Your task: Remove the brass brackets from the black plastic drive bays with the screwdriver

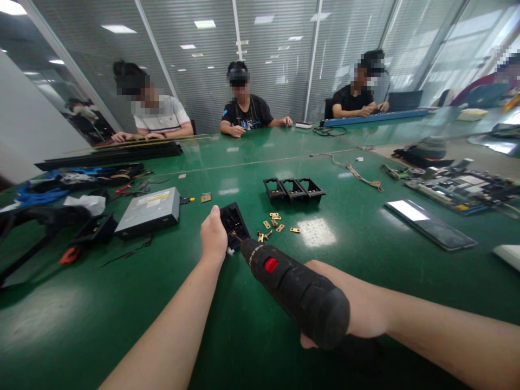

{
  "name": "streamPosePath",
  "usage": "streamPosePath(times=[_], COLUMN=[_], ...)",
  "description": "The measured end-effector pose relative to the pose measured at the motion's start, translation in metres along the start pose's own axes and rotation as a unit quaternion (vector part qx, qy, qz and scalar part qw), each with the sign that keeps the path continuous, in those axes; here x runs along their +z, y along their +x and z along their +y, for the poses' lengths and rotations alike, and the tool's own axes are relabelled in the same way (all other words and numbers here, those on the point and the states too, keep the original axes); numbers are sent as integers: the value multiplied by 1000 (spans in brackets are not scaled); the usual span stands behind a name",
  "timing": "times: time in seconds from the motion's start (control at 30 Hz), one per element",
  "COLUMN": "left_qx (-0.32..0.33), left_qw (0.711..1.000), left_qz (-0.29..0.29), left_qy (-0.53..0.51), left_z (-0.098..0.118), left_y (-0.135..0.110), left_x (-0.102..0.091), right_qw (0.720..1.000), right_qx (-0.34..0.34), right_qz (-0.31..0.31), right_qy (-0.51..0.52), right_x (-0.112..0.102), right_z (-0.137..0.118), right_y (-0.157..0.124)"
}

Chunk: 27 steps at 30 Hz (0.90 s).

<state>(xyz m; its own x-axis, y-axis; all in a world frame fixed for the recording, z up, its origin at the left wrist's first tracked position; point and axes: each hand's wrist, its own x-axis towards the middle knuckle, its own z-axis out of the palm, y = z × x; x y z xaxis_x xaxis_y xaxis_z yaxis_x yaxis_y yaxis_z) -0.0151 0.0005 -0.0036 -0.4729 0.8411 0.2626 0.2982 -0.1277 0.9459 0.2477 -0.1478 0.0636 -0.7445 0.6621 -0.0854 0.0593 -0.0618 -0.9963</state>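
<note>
My left hand (214, 234) grips the left side of a small black plastic housing (233, 219), which is tilted up over the green table. In my right hand (341, 292) is a black cordless drill (294, 287) with a red switch on top. Its bit reaches into the housing, at a small brass-coloured part inside. Most of my right-hand fingers are hidden behind the drill. Just right of the housing lie several loose brass plates (280, 228). Beyond them stands a row of three black housings (293, 189), with brass bits visible inside.
To the left lie an optical disc drive (151, 210), cables and a black strap (28, 233). A phone (428, 223) and a circuit board (467, 184) lie to the right. A cord (353, 170) crosses the middle. Several people sit along the far side, one handling a blue bar (374, 117).
</note>
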Motion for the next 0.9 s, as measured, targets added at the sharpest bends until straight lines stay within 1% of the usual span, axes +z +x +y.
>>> streamPosePath(times=[0.47,0.77,0.9], left_qx=[-9,-17,-19], left_qw=[1000,1000,1000], left_qz=[0,-4,-1], left_qy=[0,-6,3], left_z=[-5,-6,-7], left_y=[3,3,3], left_x=[1,1,1], right_qw=[1000,1000,1000], right_qx=[18,2,8], right_qz=[7,-3,6], right_qy=[6,-8,5], right_x=[0,-1,0], right_z=[0,2,1], right_y=[-1,-1,-2])
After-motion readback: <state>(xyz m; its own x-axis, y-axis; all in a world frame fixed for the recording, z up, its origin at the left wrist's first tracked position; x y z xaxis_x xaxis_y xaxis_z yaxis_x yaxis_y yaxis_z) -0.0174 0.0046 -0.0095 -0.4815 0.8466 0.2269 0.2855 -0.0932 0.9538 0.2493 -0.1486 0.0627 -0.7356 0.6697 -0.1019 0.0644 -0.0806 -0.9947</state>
